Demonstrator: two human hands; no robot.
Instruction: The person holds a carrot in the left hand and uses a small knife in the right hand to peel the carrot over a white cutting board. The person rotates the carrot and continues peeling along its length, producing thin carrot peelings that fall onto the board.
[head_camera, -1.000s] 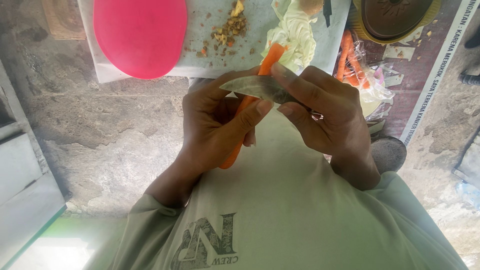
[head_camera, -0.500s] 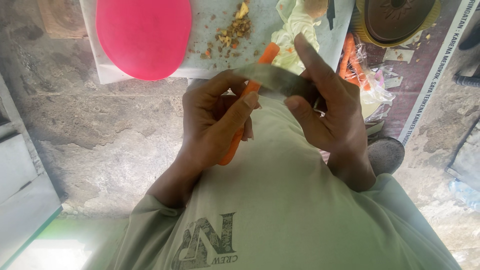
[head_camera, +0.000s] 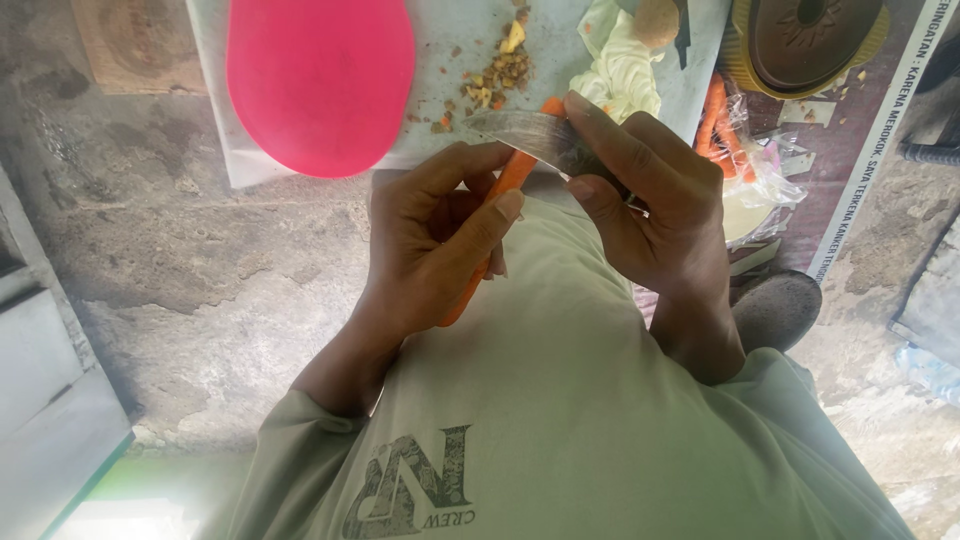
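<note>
Standing beside this person, the first thing that fills the eye is the pale green shirt, then the rough concrete floor they crouch over. Up ahead lies a white cutting board with a big pink bowl sitting on its left part, a scatter of brownish peelings near the middle, and pale cabbage leaves toward its right. Off to the right sits a dark round lid on a yellow pot, and beside it a clear plastic bag of carrots.

Closer in, the left hand is wrapped around a carrot, fingers curled along its length and the thumb pressed against its upper side, so that the carrot is held in the air over the lap, its tip pointing toward the board. The right hand is clenched about the handle of a knife, forefinger laid along the back of the blade, the flat of the blade resting against the carrot's top end.

To my eye this is scraping or peeling work. Done well, it would want the blade kept at a shallow angle so it skims the skin instead of biting into flesh, with short strokes driven away from the body. The left thumb sits close to the blade's path, so I'd keep it tucked behind the edge, and turn the carrot a little between strokes.
</note>
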